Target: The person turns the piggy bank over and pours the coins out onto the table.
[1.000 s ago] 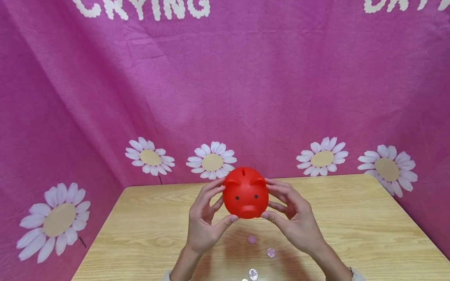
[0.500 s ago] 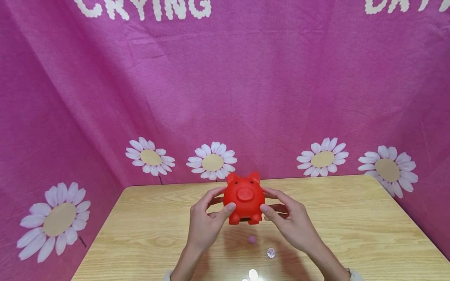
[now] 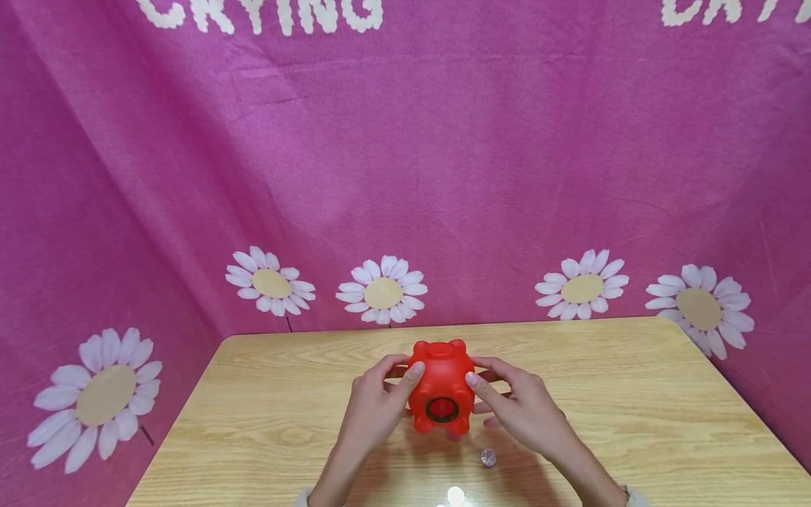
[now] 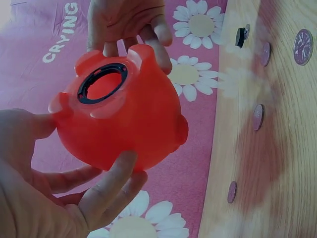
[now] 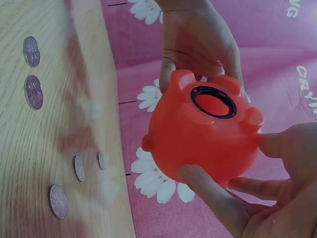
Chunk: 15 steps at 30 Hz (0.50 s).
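A red piggy bank (image 3: 441,380) is held above the wooden table, tipped so its underside and stubby feet face the wearer. In its belly is a round hole (image 5: 213,103) rimmed by a black ring, with no cover in it. My left hand (image 3: 375,401) grips one side, thumb in front and fingers behind. On the other side my right hand (image 3: 524,408) grips it the same way. Below lie several coins, among them a silvery coin (image 3: 488,458) and a glinting coin (image 3: 455,496). The left wrist view shows another coin (image 4: 258,117) under the bank.
A small black round piece (image 4: 240,37) lies on the table beside the coins in the left wrist view. The wooden table (image 3: 266,422) runs back to a pink cloth (image 3: 443,155) with daisies, which also hangs at both sides.
Both hands have tilted the piggy bank backward and lowered it slightly. Its slotted top and face have turned away, and the open underside has come into view. The coins stay put.
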Motion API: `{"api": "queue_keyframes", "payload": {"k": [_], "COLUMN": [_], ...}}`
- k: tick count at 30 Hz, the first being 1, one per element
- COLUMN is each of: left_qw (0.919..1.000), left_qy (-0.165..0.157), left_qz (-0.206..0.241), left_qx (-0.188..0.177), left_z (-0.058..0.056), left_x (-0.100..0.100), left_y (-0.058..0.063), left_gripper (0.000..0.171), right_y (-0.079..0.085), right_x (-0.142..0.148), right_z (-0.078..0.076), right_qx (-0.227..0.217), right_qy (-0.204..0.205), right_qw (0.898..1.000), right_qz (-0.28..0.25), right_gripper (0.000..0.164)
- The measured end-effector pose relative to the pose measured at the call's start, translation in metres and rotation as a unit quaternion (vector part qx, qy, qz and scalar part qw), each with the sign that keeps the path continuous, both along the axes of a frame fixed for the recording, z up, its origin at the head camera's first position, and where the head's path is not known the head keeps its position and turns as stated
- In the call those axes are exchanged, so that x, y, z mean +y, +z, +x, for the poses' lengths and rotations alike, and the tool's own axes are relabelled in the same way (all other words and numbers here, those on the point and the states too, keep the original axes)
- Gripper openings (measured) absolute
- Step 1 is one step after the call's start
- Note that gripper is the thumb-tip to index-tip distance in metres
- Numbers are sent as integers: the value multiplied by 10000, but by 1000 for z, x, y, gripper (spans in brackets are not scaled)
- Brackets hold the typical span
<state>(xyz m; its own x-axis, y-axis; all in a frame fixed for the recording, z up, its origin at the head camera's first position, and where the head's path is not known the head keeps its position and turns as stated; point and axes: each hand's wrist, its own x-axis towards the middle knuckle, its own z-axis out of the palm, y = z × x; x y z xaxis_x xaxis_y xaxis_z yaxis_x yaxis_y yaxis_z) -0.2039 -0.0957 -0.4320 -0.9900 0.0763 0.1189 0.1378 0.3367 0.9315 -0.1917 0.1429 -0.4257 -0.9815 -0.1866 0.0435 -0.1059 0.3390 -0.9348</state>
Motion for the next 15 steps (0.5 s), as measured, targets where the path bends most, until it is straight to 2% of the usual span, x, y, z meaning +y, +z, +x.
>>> {"api": "queue_keyframes", "payload": {"k": [4, 6, 8, 9, 10, 11, 12, 14, 15], "left_qw": [9998, 9998, 9995, 9973, 9914, 9805, 9648, 9255, 9075], "left_qy": [-143, -175, -164, -189, -260, -379, -538, -999, -1209], "left_qz": [9, -14, 167, 361, 610, 895, 1160, 1634, 1772], "left_qx": [-156, -117, 232, 608, 1129, 1710, 2297, 3268, 3611], "left_z": [-1, -1, 0, 0, 0, 1, 1, 0, 0], "left_x": [0, 1, 1, 0, 0, -1, -2, -3, -4], "left_y": [-1, -1, 0, 0, 1, 2, 3, 5, 5], "left_gripper": [50, 50, 48, 47, 49, 52, 56, 67, 69], "right_y": [0, 0, 0, 1, 2, 3, 5, 8, 9], "right_x": [0, 0, 0, 0, 0, 1, 2, 3, 3], "right_z": [0, 0, 0, 0, 0, 1, 1, 2, 3], "right_qx": [-107, -68, 297, 605, 989, 1442, 1926, 2628, 2823], "right_qy": [48, 3, -33, -30, 4, 69, 169, 464, 580], "right_qw": [9999, 10000, 9995, 9979, 9943, 9875, 9773, 9542, 9456], "right_qz": [-41, 1, -80, -208, -395, -633, -867, -1356, -1511], "right_gripper": [54, 53, 51, 51, 52, 55, 59, 67, 70]}}
